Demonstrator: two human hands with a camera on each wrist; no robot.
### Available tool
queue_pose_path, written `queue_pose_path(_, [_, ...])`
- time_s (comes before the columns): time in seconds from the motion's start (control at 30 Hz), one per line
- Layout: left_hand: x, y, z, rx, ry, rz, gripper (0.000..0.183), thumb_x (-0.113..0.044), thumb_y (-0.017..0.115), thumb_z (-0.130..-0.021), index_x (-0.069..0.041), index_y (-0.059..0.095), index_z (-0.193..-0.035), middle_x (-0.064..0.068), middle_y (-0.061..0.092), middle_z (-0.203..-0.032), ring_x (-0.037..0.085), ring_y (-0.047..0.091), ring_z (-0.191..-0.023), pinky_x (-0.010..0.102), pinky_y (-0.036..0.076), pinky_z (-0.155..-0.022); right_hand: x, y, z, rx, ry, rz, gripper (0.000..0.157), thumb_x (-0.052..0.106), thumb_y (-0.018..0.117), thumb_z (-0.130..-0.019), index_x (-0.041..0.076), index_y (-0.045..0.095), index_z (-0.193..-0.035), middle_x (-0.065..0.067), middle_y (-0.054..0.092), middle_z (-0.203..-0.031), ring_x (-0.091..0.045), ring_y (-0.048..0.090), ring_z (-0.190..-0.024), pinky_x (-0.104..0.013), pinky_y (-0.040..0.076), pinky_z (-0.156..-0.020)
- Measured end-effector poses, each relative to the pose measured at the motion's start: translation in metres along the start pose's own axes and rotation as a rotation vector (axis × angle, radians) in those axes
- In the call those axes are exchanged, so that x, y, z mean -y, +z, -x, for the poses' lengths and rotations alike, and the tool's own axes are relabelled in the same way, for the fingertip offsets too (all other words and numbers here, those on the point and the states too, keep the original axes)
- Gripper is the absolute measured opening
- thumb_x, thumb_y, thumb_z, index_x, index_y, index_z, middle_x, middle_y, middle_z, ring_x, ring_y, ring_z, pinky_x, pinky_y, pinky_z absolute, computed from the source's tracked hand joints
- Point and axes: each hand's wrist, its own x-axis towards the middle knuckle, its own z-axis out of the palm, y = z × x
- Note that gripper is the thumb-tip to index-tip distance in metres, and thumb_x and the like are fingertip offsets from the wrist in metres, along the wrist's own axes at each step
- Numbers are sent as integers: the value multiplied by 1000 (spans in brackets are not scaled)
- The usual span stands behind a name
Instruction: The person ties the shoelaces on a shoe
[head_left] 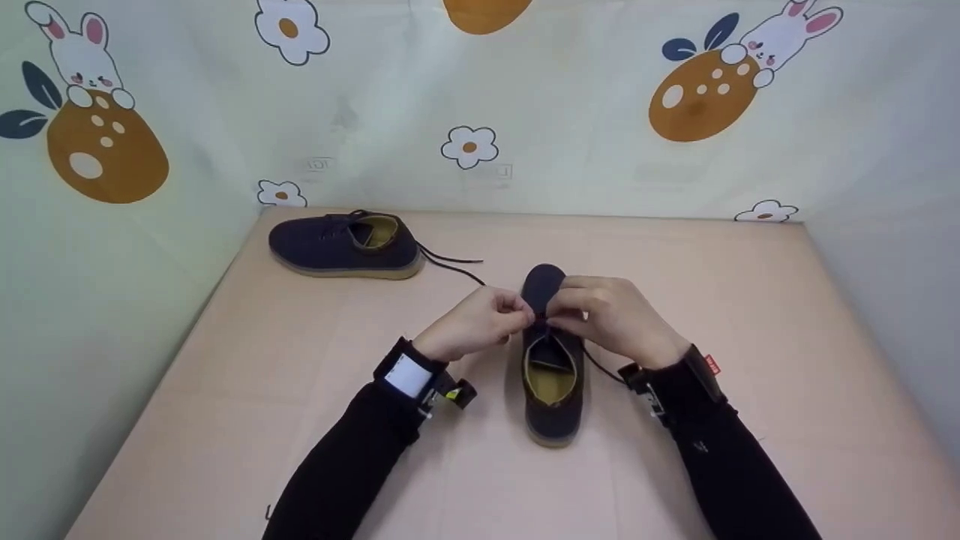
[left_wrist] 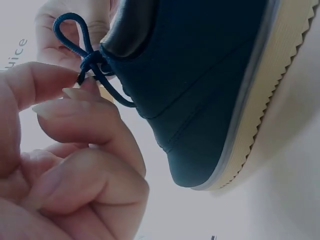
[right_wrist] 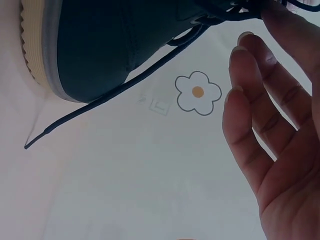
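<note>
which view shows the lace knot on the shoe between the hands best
Left wrist: the knot is close up, with a loop beside it. In the head view its spot is tiny, crowded by the left hand and right hand; the right wrist view shows a trailing lace, but the knot isn't clear.

Far shoe [head_left: 337, 249] left of near shoe [head_left: 552, 360]

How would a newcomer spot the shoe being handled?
Near the middle of the pinkish table, find the left hand and right hand. The dark shoe beneath them points toward the flowered wall; the other shoe, farther back, points left, untouched.
</note>
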Motion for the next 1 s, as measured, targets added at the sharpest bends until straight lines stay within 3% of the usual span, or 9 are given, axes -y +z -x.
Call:
queue_pose_path(0.2, [-2,0,0,16,-27,79,9,-4,56,-92,-1,65,-91,-2,55,-74,8,46,-63,19,37,-54,6,-14,0,53,95,-2,5,17,78,-87,16,73,-87,8,64,-83,-8,58,-72,-28,49,-63])
queue_pose_path(0.37, [-2,1,-1,59,-53,126,10,-3,52,-91,-1,62,-91,-3,49,-70,7,40,-55,19,31,-49,22,-22,-3,91,285,-10,29,43,73,-89,19,67,-73,13,60,-67,-7,53,-59,-29,45,-57])
queue_pose_path(0.47, [-2,1,-1,71,-63,146,12,-5,51,-93,-1,62,-92,-3,49,-70,7,38,-52,20,29,-47,35,-17,-6,149,342,16,40,55,72,-85,22,62,-64,15,54,-58,-6,49,-55,-29,42,-52])
queue_pose_path(0.53, [-2,2,-1,72,-58,157,12,-7,53,-95,-2,62,-92,-2,50,-69,7,38,-51,20,28,-47,41,-12,-9,182,337,41,39,51,73,-86,22,62,-63,15,51,-56,-7,48,-53,-29,41,-50])
queue_pose_path(0.7, [-1,2,-1,52,-33,136,13,-11,58,-97,-2,63,-90,-3,51,-70,8,40,-51,21,30,-48,39,-13,-9,196,328,49,21,24,71,-88,19,64,-68,13,52,-59,-7,47,-52,-29,41,-49])
queue_pose_path(0.87, [-7,-5,3,16,-10,123,15,-9,58,-98,6,62,-95,-3,48,-69,7,39,-52,20,29,-48,29,-25,-4,168,391,-5,18,17,71,-88,17,66,-71,12,55,-61,-5,48,-53,-28,42,-52])
queue_pose_path(1.0, [-9,-9,6,51,-14,140,15,-6,57,-99,9,59,-98,-2,49,-69,7,38,-51,20,29,-47,22,-31,-1,150,416,-62,16,13,71,-88,16,67,-72,12,57,-62,-4,50,-53,-26,44,-53])
